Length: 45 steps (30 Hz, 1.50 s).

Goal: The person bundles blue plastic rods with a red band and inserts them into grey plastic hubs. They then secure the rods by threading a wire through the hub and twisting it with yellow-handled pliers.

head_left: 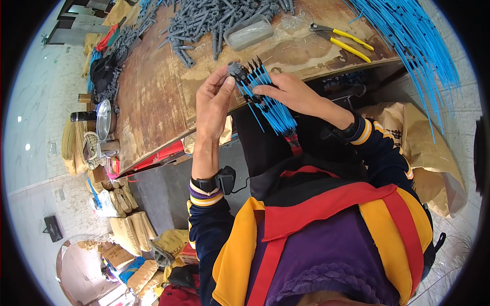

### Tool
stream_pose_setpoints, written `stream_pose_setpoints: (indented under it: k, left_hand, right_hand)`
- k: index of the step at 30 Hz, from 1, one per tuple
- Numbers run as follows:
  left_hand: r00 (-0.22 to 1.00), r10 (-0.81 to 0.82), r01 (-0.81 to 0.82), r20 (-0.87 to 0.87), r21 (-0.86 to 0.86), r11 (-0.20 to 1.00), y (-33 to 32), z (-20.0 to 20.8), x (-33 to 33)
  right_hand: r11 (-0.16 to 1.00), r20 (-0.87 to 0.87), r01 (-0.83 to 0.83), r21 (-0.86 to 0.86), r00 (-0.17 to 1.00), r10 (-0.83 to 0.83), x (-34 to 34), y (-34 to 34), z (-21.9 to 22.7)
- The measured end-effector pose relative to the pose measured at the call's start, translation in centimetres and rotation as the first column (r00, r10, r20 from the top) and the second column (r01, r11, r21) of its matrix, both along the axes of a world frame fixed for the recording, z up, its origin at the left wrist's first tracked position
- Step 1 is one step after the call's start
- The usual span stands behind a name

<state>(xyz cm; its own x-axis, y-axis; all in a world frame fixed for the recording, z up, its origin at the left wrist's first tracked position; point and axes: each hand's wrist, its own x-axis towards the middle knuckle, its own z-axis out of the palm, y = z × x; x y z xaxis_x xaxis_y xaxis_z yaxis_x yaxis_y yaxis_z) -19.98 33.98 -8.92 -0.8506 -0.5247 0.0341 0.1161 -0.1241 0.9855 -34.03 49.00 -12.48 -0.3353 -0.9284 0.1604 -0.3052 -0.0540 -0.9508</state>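
My left hand [214,97] pinches a small grey plastic fitting [236,70] between thumb and fingers, just past the table's near edge. Close beside it, my right hand [293,93] is wrapped round a bundle of thin blue rods [275,115] with black tips and black collars. The bundle slants down over my lap, its black-tipped ends pointing up toward the table. The fitting is right by the upper end of the bundle; whether a rod sits in it I cannot tell.
On the wooden table [153,97] lie a heap of grey plastic fittings [214,23], a clear plastic tray [249,33] and yellow-handled pliers [344,41]. Many long blue rods [416,41] hang off its right side. A brown paper sack [426,153] stands at my right, a metal bowl [104,120] at the left.
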Motion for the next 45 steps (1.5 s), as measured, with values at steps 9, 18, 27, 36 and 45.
stream_pose_setpoints:
  k: [9,18,27,36,45]
  left_hand:
    - [1.0,-0.008,0.009,-0.007,0.083,0.997,-0.1,-0.7,-0.3]
    - [0.983,-0.17,0.178,-0.073,0.119,0.977,-0.8,0.3,-0.1]
    - [0.981,-0.183,0.19,-0.062,0.149,0.97,-1.4,-0.4,-0.2]
    - [0.983,-0.169,0.177,-0.068,0.136,0.975,-1.4,-0.4,-0.2]
    - [0.976,-0.206,0.215,-0.076,0.133,0.968,-2.4,-0.8,0.2]
  right_hand:
    - [0.999,0.001,0.016,-0.043,1.0,-0.016,-0.1,0.2,-0.1]
    - [0.987,-0.003,-0.138,0.086,0.99,0.139,-0.9,-0.1,-0.1]
    - [0.996,-0.018,-0.092,0.001,0.996,0.092,-0.6,-0.3,-0.2]
    - [0.995,0.073,-0.098,0.024,0.993,0.096,-0.7,-0.6,0.1]
    - [0.977,0.037,-0.184,0.105,0.983,0.181,-1.3,-1.0,0.1]
